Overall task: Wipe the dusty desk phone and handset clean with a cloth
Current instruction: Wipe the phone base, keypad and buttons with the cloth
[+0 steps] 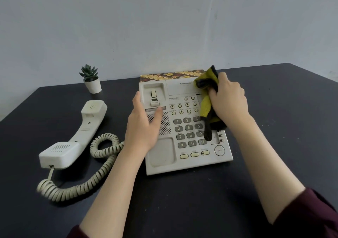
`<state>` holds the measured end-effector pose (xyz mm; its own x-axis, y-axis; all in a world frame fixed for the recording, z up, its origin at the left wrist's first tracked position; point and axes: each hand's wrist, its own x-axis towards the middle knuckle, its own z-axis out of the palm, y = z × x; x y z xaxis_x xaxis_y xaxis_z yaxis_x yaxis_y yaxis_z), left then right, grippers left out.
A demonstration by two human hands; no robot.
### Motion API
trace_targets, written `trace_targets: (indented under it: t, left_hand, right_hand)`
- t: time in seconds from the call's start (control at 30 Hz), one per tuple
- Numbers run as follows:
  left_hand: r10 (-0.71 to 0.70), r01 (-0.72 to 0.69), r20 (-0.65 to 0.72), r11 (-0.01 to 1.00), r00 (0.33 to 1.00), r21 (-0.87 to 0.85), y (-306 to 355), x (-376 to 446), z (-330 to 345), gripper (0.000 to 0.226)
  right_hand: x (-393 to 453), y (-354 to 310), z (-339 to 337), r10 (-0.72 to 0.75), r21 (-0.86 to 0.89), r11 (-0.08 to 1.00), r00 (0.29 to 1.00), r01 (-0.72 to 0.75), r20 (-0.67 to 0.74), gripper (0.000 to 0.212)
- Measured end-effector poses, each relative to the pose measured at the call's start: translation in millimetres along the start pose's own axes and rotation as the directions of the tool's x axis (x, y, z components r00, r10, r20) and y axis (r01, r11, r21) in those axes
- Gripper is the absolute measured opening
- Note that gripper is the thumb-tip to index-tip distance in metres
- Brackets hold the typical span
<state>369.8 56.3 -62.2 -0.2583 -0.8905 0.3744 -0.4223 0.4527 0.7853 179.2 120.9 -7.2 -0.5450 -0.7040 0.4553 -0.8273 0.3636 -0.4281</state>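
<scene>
head view: desk phone [184, 128] on dark desk [256, 164], handset [76, 137] off-cradle to its left; left hand [144, 126] lies flat, fingers straight, steadying the base. right hand [227, 98] grips a bunched yellow cloth [207, 95] at the upper right corner. advisable: keep the base pinned, work cloth down between the keys.

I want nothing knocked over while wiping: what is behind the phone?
A patterned brown and yellow box shows just behind the phone. Only its top strip is visible; the phone, cloth and right hand cover the rest.
</scene>
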Motion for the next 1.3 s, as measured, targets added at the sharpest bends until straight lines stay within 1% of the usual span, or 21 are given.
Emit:
trace_targets:
  t: [0.07, 0.13, 0.2, 0.23, 0.3, 0.37, 0.43, 0.47, 0.53, 0.57, 0.67, 0.73, 0.83, 0.87, 0.93, 1.07, 1.1, 1.17, 1.2, 1.23, 1.3]
  left_hand:
    - [-0.002, 0.002, 0.002, 1.000, 1.000, 0.003, 0.8, -0.3, -0.2, 0.069]
    - [0.004, -0.004, 0.004, 1.000, 1.000, 0.010, 1.9, -0.8, -0.5, 0.069]
    - [0.006, -0.006, 0.003, 1.000, 1.000, 0.013, 1.6, -0.9, -1.0, 0.069]
    - [0.006, -0.006, 0.002, 1.000, 1.000, 0.010, 0.8, -0.5, -1.0, 0.069]
    - [0.007, -0.007, 0.001, 1.000, 1.000, 0.001, -0.4, -0.1, -1.4, 0.070]
    - [0.003, -0.003, 0.007, 1.000, 1.000, -0.009, -0.6, -0.3, -1.5, 0.070]
    - [0.003, -0.003, 0.004, 1.000, 1.000, -0.011, -0.9, 0.0, -1.5, 0.069]
    - [0.005, -0.005, 0.001, 1.000, 1.000, -0.011, -0.8, 0.2, -1.4, 0.068]
    - [0.008, -0.008, -0.001, 1.000, 1.000, -0.013, -0.8, 0.5, -1.2, 0.067]
    - [0.011, -0.011, -0.003, 1.000, 1.000, -0.013, -0.7, 0.6, -1.1, 0.067]
    - [0.021, -0.021, -0.008, 1.000, 1.000, -0.012, 1.3, -1.3, -2.6, 0.065]
    - [0.029, -0.029, -0.011, 0.999, 1.000, -0.026, 1.6, -2.0, -3.0, 0.064]
    - [0.011, -0.011, -0.005, 0.999, 1.000, -0.042, 0.8, -1.9, -2.5, 0.065]
    - [0.007, -0.007, -0.003, 0.999, 1.000, -0.041, 0.7, -2.1, -2.3, 0.066]
    - [0.005, -0.005, -0.001, 0.999, 1.000, -0.040, 1.6, -2.2, -2.4, 0.067]
    - [-0.008, 0.008, 0.006, 0.998, 1.000, -0.057, 2.4, -2.7, -3.1, 0.068]
    - [-0.004, 0.004, 0.007, 0.999, 1.000, -0.054, 2.3, -2.6, -3.3, 0.068]
    - [-0.004, 0.004, 0.011, 0.999, 1.000, -0.045, 1.8, -2.0, -3.4, 0.068]
    - [-0.009, 0.010, 0.011, 0.999, 1.000, -0.045, 1.9, -2.0, -3.4, 0.069]
    - [-0.014, 0.014, 0.010, 0.999, 1.000, -0.045, 2.1, -2.2, -3.2, 0.069]
    - [-0.015, 0.015, 0.001, 0.999, 1.000, -0.044, 2.2, -2.3, -3.0, 0.069]
  right_hand:
    - [2.6, 6.3, -4.1, 0.037, 0.008, 0.999, 0.999, -0.037, -0.019, 0.009]
    - [5.4, 17.3, -8.8, 0.079, 0.069, 0.995, 0.996, -0.075, -0.047, 0.009]
    - [7.8, 25.8, -12.5, 0.104, 0.196, 0.977, 0.992, -0.088, -0.069, 0.009]
    - [9.3, 27.1, -13.5, 0.111, 0.301, 0.950, 0.991, -0.082, -0.077, 0.010]
    - [10.8, 23.2, -15.7, 0.129, 0.542, 0.837, 0.989, -0.069, -0.074, 0.017]
    - [11.4, 16.9, -17.7, 0.126, 0.713, 0.699, 0.991, -0.055, -0.047, 0.023]
    - [10.5, 11.2, -20.2, 0.071, 0.791, 0.612, 0.996, -0.007, -0.047, 0.023]
    - [8.3, 8.4, -21.9, 0.019, 0.797, 0.601, 0.997, 0.049, -0.076, 0.031]
    - [1.1, 5.4, -23.5, -0.149, 0.796, 0.576, 0.981, 0.188, -0.123, 0.042]
    - [-4.4, 3.8, -23.4, -0.245, 0.787, 0.573, 0.964, 0.227, -0.100, 0.044]
    - [-22.3, 1.9, -22.6, -0.465, 0.666, 0.681, 0.882, 0.305, 0.072, 0.054]
    - [-30.1, 5.9, -25.7, -0.542, 0.532, 0.756, 0.821, 0.382, 0.181, 0.055]
    - [-35.0, 11.6, -34.2, -0.585, 0.378, 0.801, 0.740, 0.464, 0.331, 0.058]
    - [-37.3, 12.4, -35.3, -0.582, 0.385, 0.804, 0.731, 0.453, 0.357, 0.058]
    - [-42.4, 10.9, -36.5, -0.536, 0.434, 0.822, 0.758, 0.368, 0.372, 0.057]
    - [-41.2, 5.8, -45.0, -0.413, 0.574, 0.810, 0.809, 0.118, 0.417, 0.046]
    - [-39.0, 3.7, -43.7, -0.390, 0.584, 0.806, 0.832, 0.101, 0.394, 0.039]
    - [-35.0, 1.1, -34.5, -0.284, 0.484, 0.864, 0.929, 0.142, 0.236, 0.011]
    - [-33.2, 0.5, -27.9, -0.210, 0.390, 0.912, 0.962, 0.128, 0.174, 0.012]
    - [-32.4, 0.8, -21.0, -0.131, 0.303, 0.950, 0.978, 0.077, 0.164, 0.031]
    - [-32.9, -1.8, -13.0, 0.002, 0.151, 0.988, 0.972, -0.039, 0.237, 0.060]
